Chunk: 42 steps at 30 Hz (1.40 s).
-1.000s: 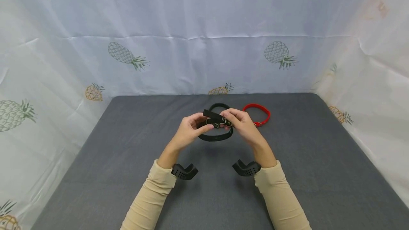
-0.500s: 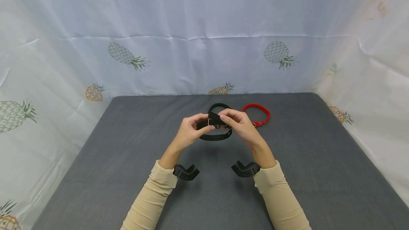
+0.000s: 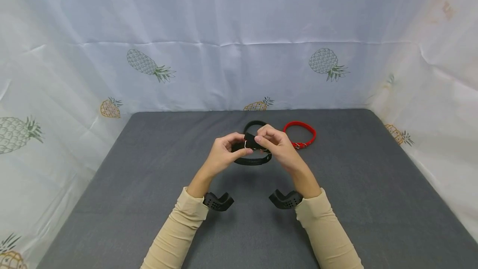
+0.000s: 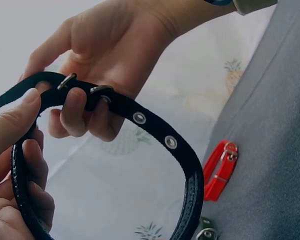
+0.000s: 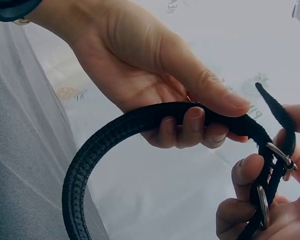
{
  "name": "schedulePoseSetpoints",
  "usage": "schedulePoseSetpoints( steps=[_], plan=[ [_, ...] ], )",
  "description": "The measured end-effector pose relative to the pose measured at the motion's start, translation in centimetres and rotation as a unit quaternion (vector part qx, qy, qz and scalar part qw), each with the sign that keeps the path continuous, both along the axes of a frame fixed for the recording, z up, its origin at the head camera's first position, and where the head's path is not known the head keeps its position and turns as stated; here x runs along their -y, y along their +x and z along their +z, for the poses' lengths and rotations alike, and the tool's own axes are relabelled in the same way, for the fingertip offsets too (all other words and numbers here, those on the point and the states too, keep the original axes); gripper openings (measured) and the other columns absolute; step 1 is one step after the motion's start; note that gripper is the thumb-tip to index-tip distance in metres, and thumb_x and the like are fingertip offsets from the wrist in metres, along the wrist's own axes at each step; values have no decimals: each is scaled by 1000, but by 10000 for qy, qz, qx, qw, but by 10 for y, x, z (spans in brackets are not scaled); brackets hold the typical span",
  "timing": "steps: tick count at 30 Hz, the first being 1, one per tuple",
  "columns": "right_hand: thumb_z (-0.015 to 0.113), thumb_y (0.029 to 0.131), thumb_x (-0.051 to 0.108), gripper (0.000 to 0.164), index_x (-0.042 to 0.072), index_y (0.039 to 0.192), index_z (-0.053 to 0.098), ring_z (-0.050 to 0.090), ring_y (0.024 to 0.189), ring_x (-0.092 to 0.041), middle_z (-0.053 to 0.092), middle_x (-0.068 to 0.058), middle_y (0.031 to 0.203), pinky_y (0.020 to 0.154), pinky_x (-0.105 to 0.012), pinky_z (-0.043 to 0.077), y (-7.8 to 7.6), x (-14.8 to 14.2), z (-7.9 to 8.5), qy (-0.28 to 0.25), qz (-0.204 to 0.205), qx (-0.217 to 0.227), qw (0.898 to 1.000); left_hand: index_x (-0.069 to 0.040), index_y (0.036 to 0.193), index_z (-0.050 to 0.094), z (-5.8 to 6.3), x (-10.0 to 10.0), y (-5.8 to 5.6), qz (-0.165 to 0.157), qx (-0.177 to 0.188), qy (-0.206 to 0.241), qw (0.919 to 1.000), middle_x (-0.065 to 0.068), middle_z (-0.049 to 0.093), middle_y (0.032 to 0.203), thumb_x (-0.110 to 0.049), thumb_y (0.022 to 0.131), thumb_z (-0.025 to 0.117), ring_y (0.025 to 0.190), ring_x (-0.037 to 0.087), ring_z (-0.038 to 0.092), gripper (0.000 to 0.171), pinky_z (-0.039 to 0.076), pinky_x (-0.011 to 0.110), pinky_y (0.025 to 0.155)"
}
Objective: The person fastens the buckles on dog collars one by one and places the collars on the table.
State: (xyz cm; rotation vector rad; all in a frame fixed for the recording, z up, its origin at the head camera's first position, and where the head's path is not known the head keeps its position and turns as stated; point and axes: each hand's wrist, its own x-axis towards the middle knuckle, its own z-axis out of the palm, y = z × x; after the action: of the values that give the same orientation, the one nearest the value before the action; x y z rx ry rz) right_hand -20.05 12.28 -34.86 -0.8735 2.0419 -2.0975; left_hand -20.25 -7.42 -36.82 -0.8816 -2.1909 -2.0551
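Observation:
A black buckle collar (image 4: 190,170) is held up as a ring between both hands. In the left wrist view its strap end runs past the metal buckle (image 4: 66,81), beside a D-ring, with metal eyelets farther along the band. My left hand (image 5: 125,55) grips the band with the thumb on top and fingers curled beneath, seen in the right wrist view. The right hand (image 3: 285,148) pinches the collar at the buckle, its thumb on the strap end in the head view. Its fingers (image 5: 233,214) curl round the band by the D-ring, hiding part of it.
A red collar (image 3: 314,130) lies on the grey table (image 3: 168,169) behind the right hand. Another dark collar (image 3: 254,122) lies to its left, partly hidden by the hands. Pineapple-printed white curtains (image 3: 224,74) stand at the back and sides. Each wrist bears a black mount (image 3: 219,202).
The strap end, which stuck out to the left over the buckle, now shows shorter under the right thumb. The right thumb has moved left, and the left hand has shifted slightly right.

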Motion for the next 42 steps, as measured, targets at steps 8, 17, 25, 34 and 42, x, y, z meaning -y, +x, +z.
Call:
schedulePoseSetpoints(
  steps=[8,17,25,34,42],
  plan=[
    [56,96,9,21,17,77,57,41,91,-11,43,7,90,70,-22,41,1,1,-2,-115,39,-278,9995,10,108,63,2,2,1,-153,-44,110,9998,0,67,101,-7,83,74,85,-1,65,32,55,16,73],
    [50,96,8,21,2,77,49,40,87,-11,40,4,91,67,-23,37,0,2,-3,-140,122,-500,9986,12,113,61,3,2,2,-340,-95,154,9993,12,67,106,-7,86,72,89,-1,65,35,54,17,76],
    [56,98,20,23,11,78,51,40,87,-11,41,5,91,68,-21,40,-2,4,-5,-574,327,-733,9951,18,112,60,2,1,1,-351,-458,554,9968,-17,66,101,-26,84,74,87,-2,65,53,54,15,75],
    [49,92,-1,16,2,76,48,40,89,-10,42,7,89,68,-19,40,-3,6,-8,-526,203,-772,9954,21,109,60,-3,-1,0,-269,-840,725,9935,-19,66,101,-24,84,74,88,0,60,54,50,15,75],
    [46,90,-6,16,-11,75,42,41,89,-9,42,7,88,69,-18,42,-5,5,-10,-446,246,-854,9950,21,110,60,-4,1,0,-290,-749,696,9943,-18,66,99,-27,82,75,86,0,59,57,46,15,71]
  ],
)
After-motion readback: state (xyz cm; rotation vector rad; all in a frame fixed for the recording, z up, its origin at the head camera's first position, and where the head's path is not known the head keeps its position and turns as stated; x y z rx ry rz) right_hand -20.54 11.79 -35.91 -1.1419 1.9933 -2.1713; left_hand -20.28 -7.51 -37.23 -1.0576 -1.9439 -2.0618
